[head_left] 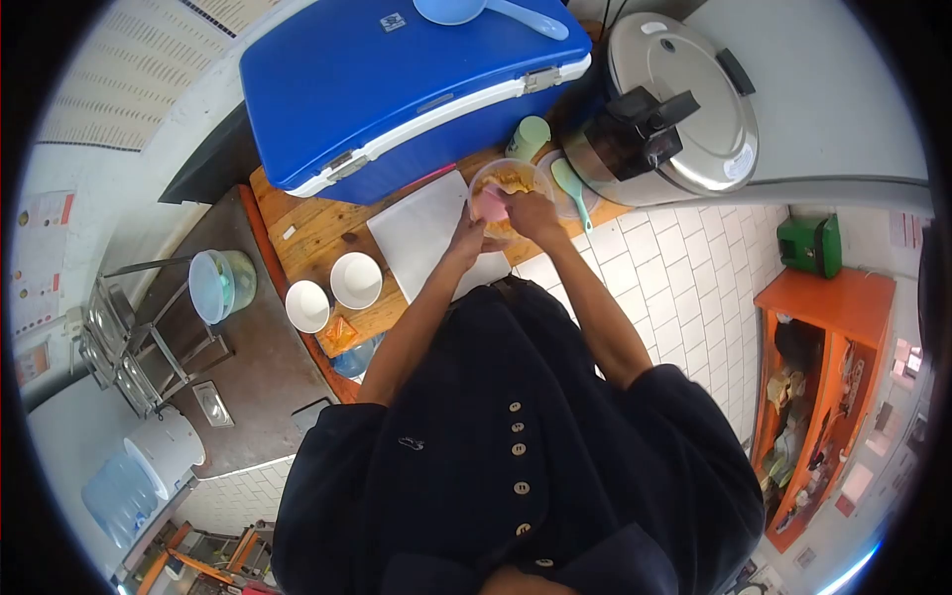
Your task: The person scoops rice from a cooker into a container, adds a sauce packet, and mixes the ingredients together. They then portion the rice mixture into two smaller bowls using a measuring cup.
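Observation:
A clear round tub [515,171] with orange-yellow food inside stands near the wooden table's front edge. My left hand [470,238] is closed around the tub's near left side. Over the tub, my right hand [533,214] grips a pink tool [491,203] that reaches into the food. Beneath and to the left lies a white sheet [419,230]. Beside the tub, on the right, a pale green spoon [572,186] rests on a round lid. A green cup [529,137] is just behind the tub.
A blue cooler [397,89] fills the back, with a light-blue ladle [511,12] on top. Two white bowls [356,280] and an orange packet [340,332] stand at left. A large lidded pot [694,109] is at right. An orange shelf [828,297] stands farther right.

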The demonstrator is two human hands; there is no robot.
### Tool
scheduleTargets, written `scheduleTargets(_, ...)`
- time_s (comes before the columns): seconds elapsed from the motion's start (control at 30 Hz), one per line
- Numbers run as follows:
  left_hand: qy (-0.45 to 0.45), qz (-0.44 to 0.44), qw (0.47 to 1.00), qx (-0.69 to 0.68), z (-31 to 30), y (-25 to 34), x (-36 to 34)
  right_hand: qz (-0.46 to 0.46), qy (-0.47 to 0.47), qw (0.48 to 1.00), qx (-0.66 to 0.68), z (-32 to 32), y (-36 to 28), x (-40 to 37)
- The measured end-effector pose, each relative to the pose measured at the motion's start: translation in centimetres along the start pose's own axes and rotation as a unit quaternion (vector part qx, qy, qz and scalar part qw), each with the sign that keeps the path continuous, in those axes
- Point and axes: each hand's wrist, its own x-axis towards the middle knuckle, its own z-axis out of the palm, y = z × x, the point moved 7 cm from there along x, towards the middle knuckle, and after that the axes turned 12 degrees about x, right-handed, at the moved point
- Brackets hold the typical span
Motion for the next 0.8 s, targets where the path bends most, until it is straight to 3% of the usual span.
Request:
scheduleTargets(0.07,0.009,0.044,0.999,-0.028,0.7,0.5,-0.8,0.013,-0.020,0.999,-0.033,-1.6,0.5,-0.5)
scheduleTargets(0.17,0.024,0.028,0.999,-0.032,1.3,-0.1,-0.6,0.061,0.012,0.998,-0.010,2.9,3.9,-1.0)
scheduleTargets(0.3,0.020,0.022,0.998,-0.061,2.1,-0.6,-0.1,0.093,0.041,0.994,0.050,-1.1,2.5,-2.1)
scheduleTargets(0.33,0.024,0.029,0.997,-0.069,2.3,0.1,0.4,0.080,0.084,0.992,0.051,-2.5,2.3,-2.4)
scheduleTargets(0.43,0.045,0.008,0.997,-0.069,2.2,-1.0,-0.5,0.099,0.085,0.990,0.057,3.0,4.6,0.2)
scheduleTargets(0.5,0.067,-0.017,0.997,-0.036,1.9,-1.3,-0.4,0.053,0.069,0.996,0.022,3.9,3.4,0.0)
scheduleTargets(0.57,0.050,-0.006,0.999,-0.002,1.4,-0.3,0.2,0.010,0.049,0.998,-0.040,2.9,4.0,1.7)
scheduleTargets(0.6,0.042,-0.013,0.999,0.015,1.0,-0.9,-0.5,0.043,0.116,0.992,0.011,-2.4,1.0,-0.7)
scheduleTargets(0.67,0.029,0.050,0.998,0.002,-0.4,0.0,2.7,0.024,0.153,0.988,0.001,-3.7,0.8,2.1)
scheduleTargets(0.7,0.021,0.049,0.999,-0.004,-0.5,-2.6,1.4,0.036,0.150,0.988,0.007,-1.2,1.4,0.4)
scheduleTargets(0.73,0.046,-0.002,0.999,-0.027,-0.2,-2.2,0.1,-0.015,0.117,0.991,-0.056,5.3,4.0,1.7)
scheduleTargets(0.8,0.016,0.012,0.998,-0.057,0.2,-1.8,-0.3,0.026,0.045,0.998,-0.033,3.1,2.7,1.3)
